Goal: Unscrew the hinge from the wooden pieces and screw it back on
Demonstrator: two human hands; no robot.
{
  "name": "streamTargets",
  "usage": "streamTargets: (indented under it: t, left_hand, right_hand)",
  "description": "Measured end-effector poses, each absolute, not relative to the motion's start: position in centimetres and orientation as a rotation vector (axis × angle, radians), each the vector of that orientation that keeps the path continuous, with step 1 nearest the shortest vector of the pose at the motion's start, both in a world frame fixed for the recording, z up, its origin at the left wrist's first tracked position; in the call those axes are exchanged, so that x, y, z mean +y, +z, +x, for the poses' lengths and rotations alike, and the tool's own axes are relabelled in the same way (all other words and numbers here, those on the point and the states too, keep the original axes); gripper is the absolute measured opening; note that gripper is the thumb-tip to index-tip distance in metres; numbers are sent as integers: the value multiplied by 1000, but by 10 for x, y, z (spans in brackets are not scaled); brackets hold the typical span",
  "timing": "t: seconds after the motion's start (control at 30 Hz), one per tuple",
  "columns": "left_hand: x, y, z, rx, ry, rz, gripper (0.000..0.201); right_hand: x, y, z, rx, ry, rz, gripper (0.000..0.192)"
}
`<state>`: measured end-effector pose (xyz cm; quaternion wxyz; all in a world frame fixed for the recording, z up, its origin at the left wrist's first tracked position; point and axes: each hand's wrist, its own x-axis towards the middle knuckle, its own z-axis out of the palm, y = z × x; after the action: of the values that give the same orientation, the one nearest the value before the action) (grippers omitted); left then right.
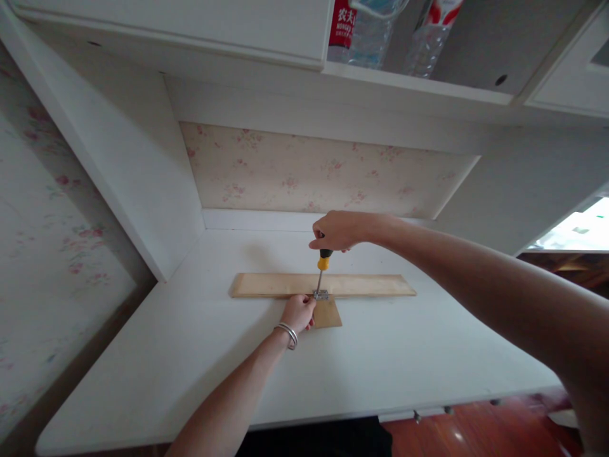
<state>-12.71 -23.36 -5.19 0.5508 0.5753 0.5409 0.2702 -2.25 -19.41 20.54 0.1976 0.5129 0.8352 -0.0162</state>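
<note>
A long, pale wooden board (271,284) lies crosswise on the white desktop. At its front edge sits a small metal hinge (324,294), and a short piece of wood (328,314) extends from there toward me. My right hand (337,231) is wrapped around the handle of a black-and-yellow screwdriver (323,261). The screwdriver stands nearly upright, its tip down at the hinge. My left hand (299,312), with metal bangles at the wrist, pinches at the hinge's left end. Its lower fingers rest along the left side of the short piece; any screw there is too small to make out.
The white desktop (380,362) is bounded by a side panel (128,146) on the left and floral wallpaper (295,171) behind. An overhead shelf holds plastic bottles (373,32). Reddish flooring (457,435) shows beyond the front edge.
</note>
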Motion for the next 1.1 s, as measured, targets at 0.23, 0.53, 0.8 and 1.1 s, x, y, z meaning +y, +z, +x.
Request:
streamTargets:
  t: [0.23, 0.53, 0.8, 1.1]
  left_hand:
    - [-233, -53, -126, 1272, 652, 1347, 26]
    - [-233, -50, -126, 1296, 623, 1314, 26]
    - [-233, -50, -127, 1288, 631, 1331, 25]
    - [-234, -49, -126, 1281, 635, 1342, 25]
  right_hand:
    - [-191, 201, -18, 2414, -104, 1454, 40]
    - [-193, 203, -19, 2441, -283, 1468, 41]
    - [-195, 204, -21, 2477, -219, 1453, 32]
    - [-196, 203, -21, 2470, -92, 1480, 43]
